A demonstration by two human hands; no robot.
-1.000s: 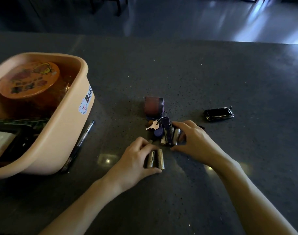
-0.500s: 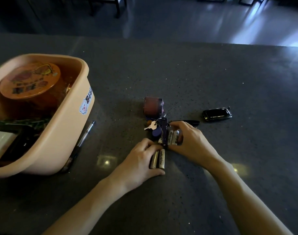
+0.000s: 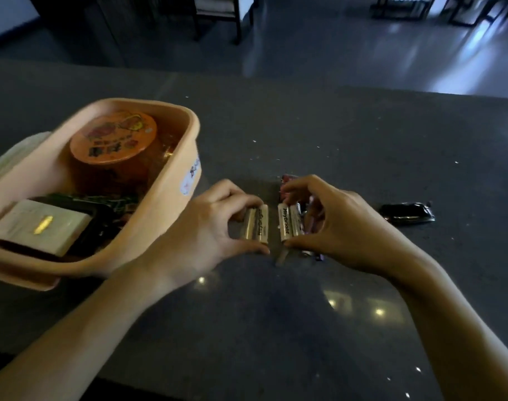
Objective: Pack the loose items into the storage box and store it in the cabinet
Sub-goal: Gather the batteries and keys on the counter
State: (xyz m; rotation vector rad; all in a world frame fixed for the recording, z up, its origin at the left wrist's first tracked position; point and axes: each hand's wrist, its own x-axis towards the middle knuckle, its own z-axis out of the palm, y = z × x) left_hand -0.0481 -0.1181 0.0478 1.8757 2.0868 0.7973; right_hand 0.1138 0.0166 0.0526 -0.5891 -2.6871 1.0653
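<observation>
A peach plastic storage box (image 3: 171,209) stands on the dark counter at the left. It holds an orange round tin (image 3: 113,137), a pale card box (image 3: 41,230) and a black item. My left hand (image 3: 197,235) pinches two batteries (image 3: 257,227) between thumb and fingers, lifted beside the storage box. My right hand (image 3: 331,224) grips two more batteries (image 3: 289,225) together with a bunch of keys (image 3: 312,250) that hangs below the palm. A dark red roll (image 3: 287,180) peeks out behind my right fingers.
A black key fob (image 3: 407,214) lies on the counter to the right of my right hand. The counter's far edge runs across the top, with a shiny floor and chair legs (image 3: 218,21) beyond.
Both hands have lifted their batteries off the counter and drawn slightly apart. The head camera has moved closer and to the right, so the box looms larger; the pen is out of sight.
</observation>
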